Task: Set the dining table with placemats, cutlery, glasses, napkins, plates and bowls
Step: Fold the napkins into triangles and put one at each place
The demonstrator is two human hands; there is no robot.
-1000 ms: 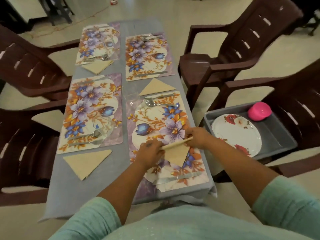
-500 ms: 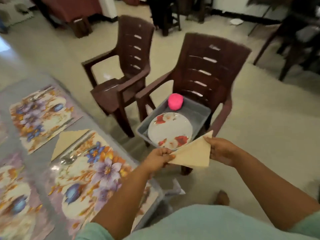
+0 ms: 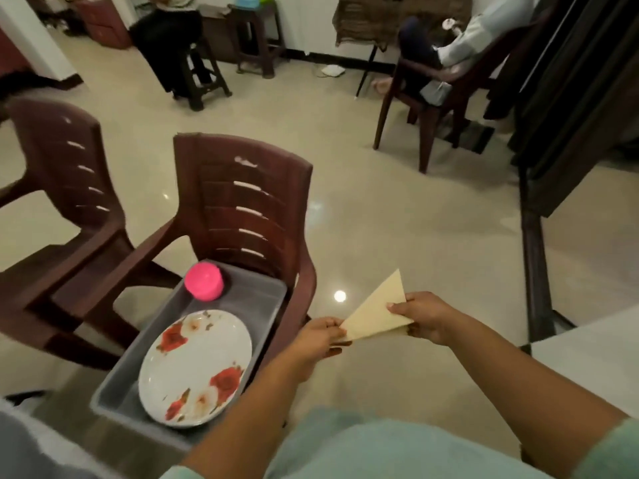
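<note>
A cream napkin (image 3: 375, 311) folded into a triangle hangs in the air over the floor, held between both hands. My left hand (image 3: 320, 337) pinches its lower left corner and my right hand (image 3: 423, 319) grips its right edge. To the left, a grey tray (image 3: 262, 299) rests on the seat of a brown plastic chair (image 3: 249, 209). In the tray lie a white plate with red flowers (image 3: 195, 368) and a pink bowl (image 3: 203, 281) turned upside down. The dining table shows only as a grey corner (image 3: 20, 444) at the bottom left.
A second brown chair (image 3: 62, 174) stands to the left. Farther back are stools (image 3: 256, 39), another chair (image 3: 435, 98) with a seated person, and a dark door frame (image 3: 532, 271) on the right. A white surface (image 3: 594, 361) lies at the right edge.
The view has swung right, away from the set table toward the chair with the tray. Both hands lifted the napkin off the near placemat and carried it right, over the floor.
</note>
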